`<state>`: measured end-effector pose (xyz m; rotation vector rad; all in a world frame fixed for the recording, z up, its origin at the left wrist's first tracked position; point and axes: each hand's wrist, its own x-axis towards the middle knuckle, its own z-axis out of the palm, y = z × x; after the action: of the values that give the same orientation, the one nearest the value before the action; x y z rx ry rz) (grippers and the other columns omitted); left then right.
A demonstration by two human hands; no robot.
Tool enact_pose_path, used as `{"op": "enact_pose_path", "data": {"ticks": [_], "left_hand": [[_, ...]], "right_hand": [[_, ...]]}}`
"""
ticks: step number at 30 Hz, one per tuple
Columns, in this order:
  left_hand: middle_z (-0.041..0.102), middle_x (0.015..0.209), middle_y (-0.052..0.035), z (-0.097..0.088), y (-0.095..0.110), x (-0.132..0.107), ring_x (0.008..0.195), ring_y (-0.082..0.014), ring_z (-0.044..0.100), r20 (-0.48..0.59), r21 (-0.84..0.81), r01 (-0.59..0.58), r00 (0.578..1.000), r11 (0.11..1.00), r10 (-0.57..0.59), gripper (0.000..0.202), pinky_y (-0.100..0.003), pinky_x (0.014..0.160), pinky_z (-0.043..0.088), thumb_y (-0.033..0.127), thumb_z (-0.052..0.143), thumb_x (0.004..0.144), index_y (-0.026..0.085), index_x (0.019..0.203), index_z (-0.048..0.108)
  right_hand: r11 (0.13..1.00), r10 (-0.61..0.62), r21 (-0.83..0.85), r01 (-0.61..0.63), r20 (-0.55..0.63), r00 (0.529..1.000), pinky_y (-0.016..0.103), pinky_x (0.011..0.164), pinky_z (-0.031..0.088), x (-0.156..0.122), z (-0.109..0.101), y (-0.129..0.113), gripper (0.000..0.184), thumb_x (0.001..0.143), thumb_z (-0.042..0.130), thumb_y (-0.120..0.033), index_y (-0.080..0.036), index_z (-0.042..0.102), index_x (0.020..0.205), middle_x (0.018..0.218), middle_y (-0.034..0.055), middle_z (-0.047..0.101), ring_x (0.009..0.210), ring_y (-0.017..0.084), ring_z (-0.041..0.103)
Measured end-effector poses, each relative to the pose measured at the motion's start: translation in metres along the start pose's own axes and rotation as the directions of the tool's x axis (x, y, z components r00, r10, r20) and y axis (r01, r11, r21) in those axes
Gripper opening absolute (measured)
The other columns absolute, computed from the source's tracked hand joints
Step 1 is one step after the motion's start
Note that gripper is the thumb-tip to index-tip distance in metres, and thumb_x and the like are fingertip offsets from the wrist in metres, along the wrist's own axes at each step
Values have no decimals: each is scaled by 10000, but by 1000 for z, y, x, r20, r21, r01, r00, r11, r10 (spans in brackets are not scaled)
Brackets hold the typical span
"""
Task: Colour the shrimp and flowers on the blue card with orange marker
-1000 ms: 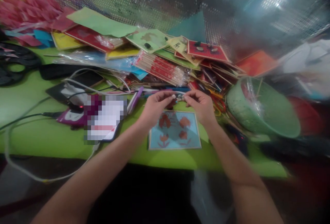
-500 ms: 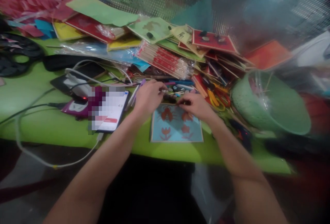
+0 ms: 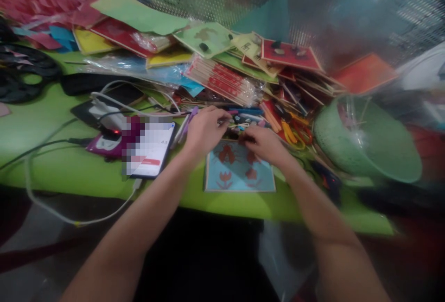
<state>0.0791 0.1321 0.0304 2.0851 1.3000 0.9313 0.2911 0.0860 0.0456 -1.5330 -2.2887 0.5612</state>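
Observation:
A light blue card with orange-red cut-out shapes lies flat near the table's front edge. Two flower shapes show in its lower half and a winged insect shape at upper left; my fingers partly cover the upper right shape. My left hand is above the card's upper left corner, fingers curled together over small pieces behind the card. At the card's upper right edge, my right hand has thumb and fingers drawn together. Whatever either hand pinches is too small and blurred to name.
A phone and a purple power strip with cables lie to the left. Orange-handled scissors and a green basket are on the right. Stacked cards and bundled sticks line the back.
My left hand has shifted slightly right, toward the small pieces. My right fingers have moved a little at the card's upper edge. The card stays in place.

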Motion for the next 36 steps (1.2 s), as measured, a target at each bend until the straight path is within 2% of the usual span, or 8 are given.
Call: {"op": "enact_pose_path", "data": {"ticks": [3,6,9,21,25,28,31,36], "left_hand": [[779,943,-45,7,-2,-1,858,-203,687,81,-261,-4,996,965,26,208,-315,769,473,338,627,927,191,940,775],[762,844,-24,16,-1,-4,747,-175,655,214,-440,65,976,896,35,261,-296,692,453,435,660,905,194,924,757],[741,808,-16,22,1,-7,726,-161,630,194,-503,62,980,862,43,237,-277,666,439,424,713,858,191,900,735],[702,793,1,25,6,-10,728,-148,603,126,-550,43,991,834,33,163,-281,690,444,357,657,878,198,860,687],[706,815,-5,23,7,-9,752,-154,609,95,-567,72,995,820,-21,154,-293,725,463,354,665,870,201,860,681],[704,824,-14,21,8,-9,775,-161,638,109,-624,109,993,774,-52,198,-303,753,499,398,644,889,201,866,653],[688,799,-10,22,10,-9,760,-150,632,159,-710,168,984,684,-77,254,-299,753,505,444,700,861,196,846,648],[662,751,-5,28,11,-8,720,-137,602,192,-770,243,970,590,-149,308,-293,721,502,458,795,770,182,793,660]], "right_hand": [[970,64,243,-19,-179,982,316,764,488,0,-3,-2,63,841,700,-174,-191,758,859,849,34,752,806,192,662],[912,169,409,-30,-309,936,308,719,498,-1,-2,-5,80,836,746,-272,-194,754,854,815,22,740,763,176,653],[877,220,479,-29,-348,911,313,720,518,-2,0,-7,114,822,764,-303,-192,741,838,813,23,737,756,168,655],[775,274,630,-50,-262,925,348,730,552,-2,-4,-9,280,746,874,-447,-192,775,812,789,32,743,750,181,661],[721,319,687,-89,-215,923,367,791,572,-3,-6,-7,322,748,882,-483,-206,812,896,839,38,770,795,189,686],[609,326,788,-83,-154,933,406,919,586,-4,-6,-4,464,837,759,-637,-229,817,1048,1015,66,807,940,223,731],[512,242,857,-57,-80,967,463,1118,521,-4,-2,-5,654,922,516,-789,-276,766,1242,1291,69,774,1241,266,690],[503,128,864,-4,-70,989,493,1283,369,-4,8,-14,699,963,389,-802,-338,667,1406,1542,-1,634,1495,254,519]]}}
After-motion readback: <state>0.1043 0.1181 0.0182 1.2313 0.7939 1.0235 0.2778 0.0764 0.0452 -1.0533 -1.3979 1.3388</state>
